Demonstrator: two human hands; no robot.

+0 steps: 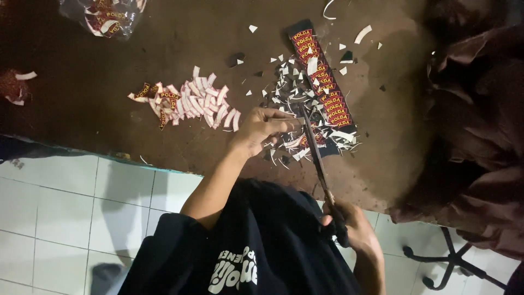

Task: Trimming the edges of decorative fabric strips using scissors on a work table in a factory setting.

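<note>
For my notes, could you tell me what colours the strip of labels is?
The strip of labels is dark red with yellow lettering on black backing, seen in the head view.

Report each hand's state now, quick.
Left hand: fingers pinched on a small label piece at the scissor blades.
Right hand: closed around the scissors handles.

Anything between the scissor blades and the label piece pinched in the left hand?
Nothing visible. The scissors, held by the right hand, reach straight to the label piece at the left hand fingers. Scraps lie beyond on the table.
</note>
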